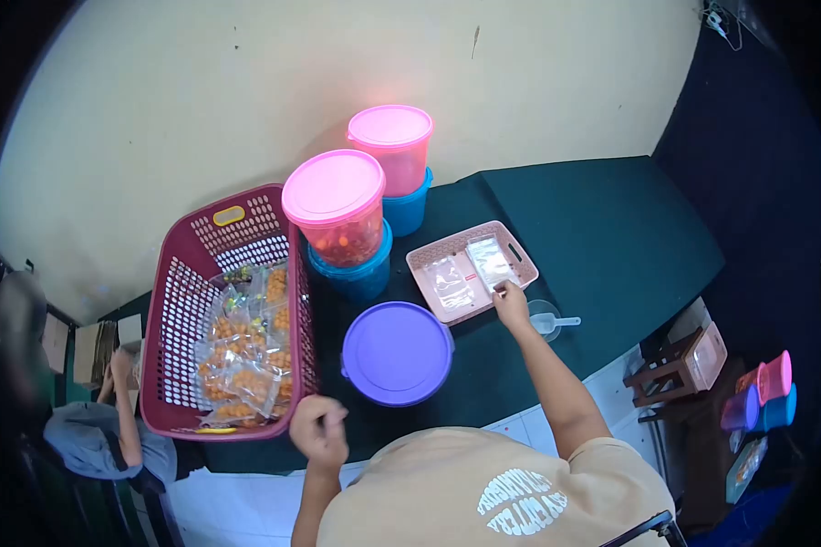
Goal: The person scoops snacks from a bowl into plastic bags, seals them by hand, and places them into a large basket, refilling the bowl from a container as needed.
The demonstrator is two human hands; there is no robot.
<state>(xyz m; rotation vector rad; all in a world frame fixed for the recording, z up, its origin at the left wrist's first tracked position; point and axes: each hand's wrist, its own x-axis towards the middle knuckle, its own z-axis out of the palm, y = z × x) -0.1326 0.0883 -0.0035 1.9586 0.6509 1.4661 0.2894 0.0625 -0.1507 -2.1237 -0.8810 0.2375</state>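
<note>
My right hand (511,304) reaches over the near right side of a pink tray (440,246), its fingers pinched at the lower end of a stack of clear plastic bags (490,262). More clear bags (451,284) lie in the tray's left part. My left hand (319,428) is by the near right corner of a maroon basket (303,356), slightly blurred, with half-curled fingers apart and nothing visible in them. Inside the basket lie several filled packets (246,351) of orange snacks.
A purple-lidded tub (398,354) stands between basket and tray. Behind it are stacked pink-lidded tubs (335,196) on blue ones (360,273). A clear scoop (552,322) rests in a small bowl beside my right wrist. Another person (109,438) sits at far left.
</note>
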